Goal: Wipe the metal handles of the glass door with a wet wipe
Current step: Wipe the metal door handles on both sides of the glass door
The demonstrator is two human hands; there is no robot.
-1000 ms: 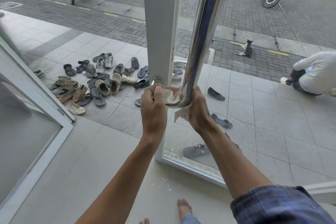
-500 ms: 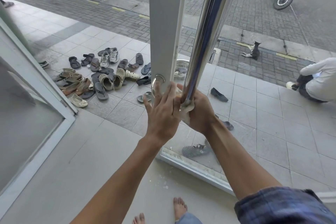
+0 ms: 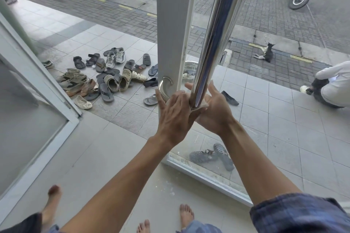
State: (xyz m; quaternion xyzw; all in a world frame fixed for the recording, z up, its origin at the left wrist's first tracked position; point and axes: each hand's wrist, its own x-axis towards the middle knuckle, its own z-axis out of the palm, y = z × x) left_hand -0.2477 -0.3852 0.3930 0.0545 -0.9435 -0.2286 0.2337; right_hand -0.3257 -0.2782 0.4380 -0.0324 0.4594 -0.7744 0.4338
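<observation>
A long polished metal handle [image 3: 217,34] runs down the white-framed glass door [image 3: 174,24]. Its lower end sits between my two palms. My left hand [image 3: 175,115] presses flat against the left side of the tube's end, fingers straight. My right hand [image 3: 216,111] lies flat on the right side with fingers stretched out. A crumpled white wet wipe [image 3: 204,104] is squeezed between my right palm and the tube's end; most of it is hidden. A curved metal mount [image 3: 165,85] of the handle on the other side shows at the door's edge.
A pile of sandals and shoes [image 3: 106,79] lies on the tiles outside to the left. Dark sandals [image 3: 212,155] lie behind the glass. Another open door leaf [image 3: 37,100] stands at left. A person [image 3: 331,89] crouches at right; a cat [image 3: 265,54] lies by the kerb. Bare feet [image 3: 186,215] stand below.
My right hand has uncurled from gripping the wipe round the tube to a flat palm. My left hand has slid to the tube's end. Another bare foot has appeared at lower left.
</observation>
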